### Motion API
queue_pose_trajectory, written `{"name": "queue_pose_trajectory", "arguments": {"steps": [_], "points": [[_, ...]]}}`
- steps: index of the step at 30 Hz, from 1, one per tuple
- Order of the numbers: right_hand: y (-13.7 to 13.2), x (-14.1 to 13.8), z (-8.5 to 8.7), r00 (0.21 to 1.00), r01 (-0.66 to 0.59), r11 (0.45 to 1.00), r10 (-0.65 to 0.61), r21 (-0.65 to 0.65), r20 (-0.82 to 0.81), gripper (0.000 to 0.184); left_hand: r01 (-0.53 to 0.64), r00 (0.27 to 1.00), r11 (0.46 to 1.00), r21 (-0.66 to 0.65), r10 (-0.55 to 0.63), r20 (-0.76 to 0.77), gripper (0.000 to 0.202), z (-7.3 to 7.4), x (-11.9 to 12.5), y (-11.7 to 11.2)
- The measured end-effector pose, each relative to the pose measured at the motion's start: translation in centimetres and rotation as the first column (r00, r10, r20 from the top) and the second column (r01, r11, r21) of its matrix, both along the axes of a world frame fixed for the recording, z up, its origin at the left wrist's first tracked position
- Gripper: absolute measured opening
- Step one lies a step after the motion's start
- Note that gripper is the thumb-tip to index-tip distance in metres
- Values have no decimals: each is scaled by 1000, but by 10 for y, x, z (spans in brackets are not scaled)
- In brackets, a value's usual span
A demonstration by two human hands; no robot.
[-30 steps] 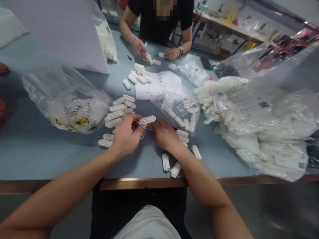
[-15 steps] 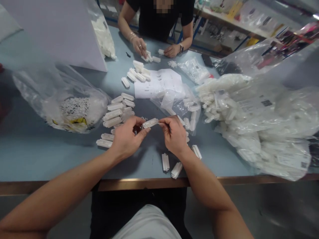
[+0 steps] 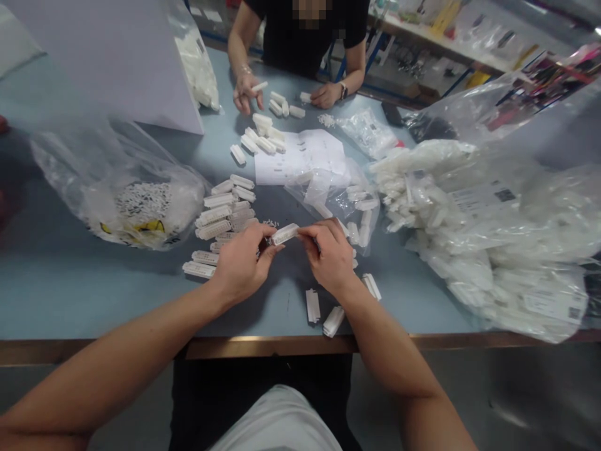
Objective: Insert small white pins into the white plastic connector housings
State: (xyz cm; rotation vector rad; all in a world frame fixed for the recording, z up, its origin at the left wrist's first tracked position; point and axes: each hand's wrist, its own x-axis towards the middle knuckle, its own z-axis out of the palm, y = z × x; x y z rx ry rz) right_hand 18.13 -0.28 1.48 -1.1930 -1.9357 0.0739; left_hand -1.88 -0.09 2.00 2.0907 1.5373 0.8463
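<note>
Two hands, left (image 3: 240, 266) and right (image 3: 330, 258), pinch one white connector (image 3: 284, 234) between closed fingers (image 3: 307, 233).

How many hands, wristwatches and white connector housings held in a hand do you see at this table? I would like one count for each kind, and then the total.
Hands: 4, the person's left hand and right hand, the co-worker's right hand and left hand
Wristwatches: 1, a wristwatch on the co-worker's left wrist
Held white connector housings: 2, one housing between the person's hands, another housing in the co-worker's right hand
Total: 7
</note>
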Motion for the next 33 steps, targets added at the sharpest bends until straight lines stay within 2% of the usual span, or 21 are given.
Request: {"name": "queue_pose_trajectory", "arguments": {"steps": [3,5,6,8,10,12,14,17,21,23,26,29,31,33], "points": [[-1,0,1,998,16,998,-21,-67,-65,10,29,999,997,70,-28,-17,23,-2,-1,0],[0,0,1,986,14,987,-41,-162,-162,4,47,999,994,99,-45,-20,22,-3,-2,0],[1,1,1,971,-7,973,-49,-229,-235,7,49,999,993,108,-47,-19,22,-2,-2,0],[4,2,0,912,-117,914,-56,-387,-407,23,40,999,992,121,-39,-12,22,-2,-2,-1],[6,3,-1,826,-286,813,-59,-508,-560,36,35,999,992,125,-34,-10,22,-2,-1,-1],[8,3,-1,762,-407,719,-72,-563,-643,42,46,999,993,113,-44,-18,22,-1,-1,-1],[9,3,-3,732,-441,686,-99,-579,-674,43,58,998,994,88,-57,-17,22,-1,-1,-1],[9,3,-8,687,-461,684,-128,-565,-715,45,52,998,998,35,-53,20,23,2,-1,-1],[10,3,-14,615,-545,666,-95,-509,-783,49,5,997,999,-51,-1,79,26,6,0,-1],[10,4,-13,638,-529,672,-87,-518,-765,49,4,996,997,-83,3,87,27,7,0,-1],[9,4,-10,716,-437,701,-108,-563,-690,44,25,996,994,-107,-16,89,27,8,1,-1],[9,3,-9,716,-424,719,-107,-551,-690,45,13,994,995,-100,-3,105,26,8,1,0],[11,3,-10,732,-416,732,-83,-540,-677,44,-36,992,993,-113,50,117,27,9,0,1],[14,2,-12,825,-334,777,-34,-534,-564,31,-105,984,986,-131,122,128,29,9,-1,3]]}}
